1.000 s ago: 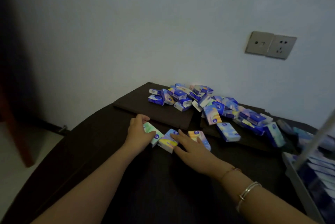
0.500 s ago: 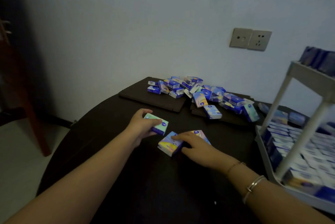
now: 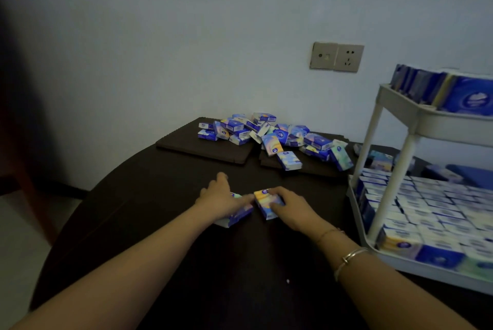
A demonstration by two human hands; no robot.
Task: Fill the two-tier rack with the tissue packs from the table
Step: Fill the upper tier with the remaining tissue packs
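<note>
packs in hand: two of them, mid-table, just beside each other
left hand (image 3: 221, 200): fingers curled over the blue pack (image 3: 236, 216), gripping it
right hand (image 3: 292, 208): fingers wrapped on the yellow pack (image 3: 265, 203)
pile (image 3: 269, 135): loose heap at the table's far edge by the wall
rack (image 3: 416, 127): at right on the table (image 3: 165, 223), both tiers holding packs
wall: socket (image 3: 336, 56) above the pile

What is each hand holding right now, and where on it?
The left hand lies over a purple-edged tissue pack, covering its top. The right hand grips a yellow-topped tissue pack along its right side.
</note>
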